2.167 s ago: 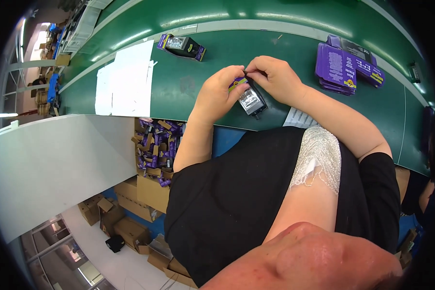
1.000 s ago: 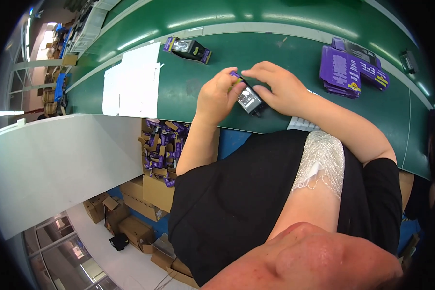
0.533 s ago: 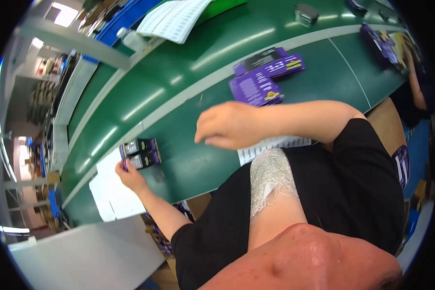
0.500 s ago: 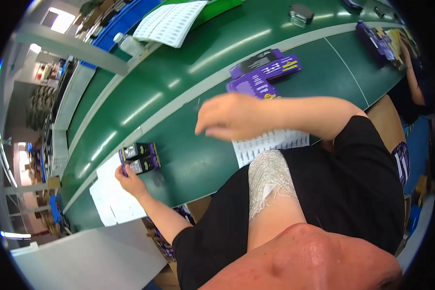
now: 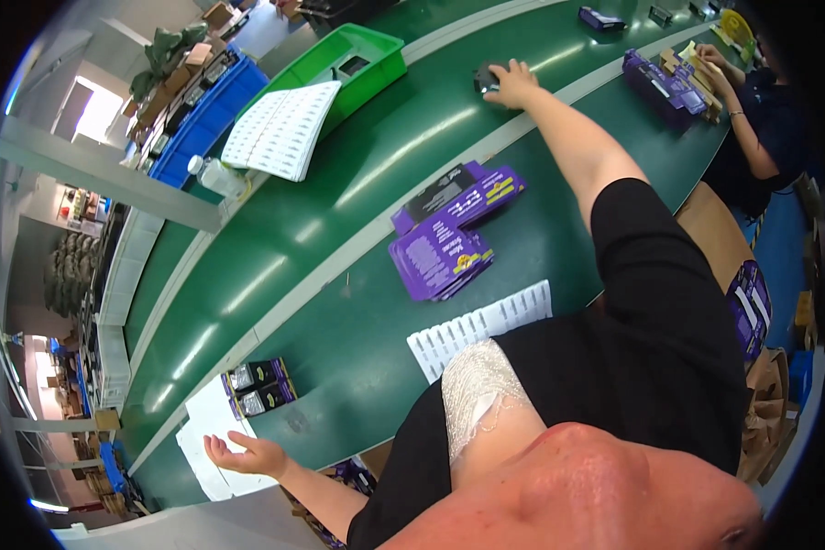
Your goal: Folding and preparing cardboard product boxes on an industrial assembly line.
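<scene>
Stretched far out over the green belt, my right hand (image 5: pixel 515 87) has its fingers closed round a small, dark, boxy item (image 5: pixel 487 80). My left hand (image 5: pixel 245 455) is open and empty, fingers spread, above white paper sheets (image 5: pixel 213 449) at the lower left. Just beyond that hand, a pair of small black-and-purple boxes (image 5: pixel 260 386) lies side by side, silvery panels showing. Flat purple cartons (image 5: pixel 435 257) lie stacked in the middle of the table. Close to my body is a printed label sheet (image 5: pixel 486 321).
A green bin (image 5: pixel 376 78) stands across the belt, with another label sheet (image 5: pixel 280 128) leaning over its edge. Beside that are a clear bottle (image 5: pixel 218 177) and a blue bin (image 5: pixel 197 124). At the right, another person's hands handle cartons (image 5: pixel 674 87).
My right hand has swung from above the table out to the dark item on the belt and closed round it. My left hand has let go of the small boxes and drawn back.
</scene>
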A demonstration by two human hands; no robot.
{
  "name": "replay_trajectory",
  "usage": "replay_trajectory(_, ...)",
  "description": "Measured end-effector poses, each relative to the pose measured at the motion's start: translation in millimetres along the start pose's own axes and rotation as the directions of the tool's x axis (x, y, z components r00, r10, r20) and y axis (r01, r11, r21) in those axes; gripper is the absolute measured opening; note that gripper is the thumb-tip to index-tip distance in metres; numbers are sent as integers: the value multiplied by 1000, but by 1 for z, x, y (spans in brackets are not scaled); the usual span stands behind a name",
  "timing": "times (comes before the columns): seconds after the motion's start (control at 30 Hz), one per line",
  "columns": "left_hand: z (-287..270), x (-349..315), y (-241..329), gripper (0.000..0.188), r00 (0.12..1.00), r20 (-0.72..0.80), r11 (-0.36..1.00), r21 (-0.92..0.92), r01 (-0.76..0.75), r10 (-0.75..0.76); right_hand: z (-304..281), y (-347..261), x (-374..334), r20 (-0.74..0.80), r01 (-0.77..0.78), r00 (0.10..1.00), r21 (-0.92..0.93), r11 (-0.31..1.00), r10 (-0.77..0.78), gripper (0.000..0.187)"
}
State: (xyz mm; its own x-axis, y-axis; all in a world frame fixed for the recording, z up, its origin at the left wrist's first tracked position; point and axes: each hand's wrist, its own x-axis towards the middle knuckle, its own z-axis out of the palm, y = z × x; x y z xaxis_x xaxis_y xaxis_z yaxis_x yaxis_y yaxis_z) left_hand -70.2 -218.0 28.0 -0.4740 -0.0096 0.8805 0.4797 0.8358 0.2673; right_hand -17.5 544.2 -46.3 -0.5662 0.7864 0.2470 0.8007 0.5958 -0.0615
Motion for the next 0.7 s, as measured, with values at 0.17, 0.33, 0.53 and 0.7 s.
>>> replay_trajectory(0.17, 2, -1, 20, 30, 999, 44, 998, -57, 33, -31, -20, -4, 2, 165, 9, 984, 297, 955, -61, 70)
replay_trajectory(0.33, 3, 2, 43, 29, 980, 95, 983, 37, -180, 176, -52, 11, -29, 142, 27, 978, 649, 761, -156, 67)
replay_trajectory(0.53, 6, -8, 53, 28, 984, 131, 986, -133, -103, 120, -110, 79, -126, 133, 310, 905, 448, 839, -405, 66)
replay_trajectory(0.7, 38, -14, 83, 26, 967, 101, 902, -392, -179, 235, -101, 124, -166, 51, 431, 862, 450, 782, -504, 61)
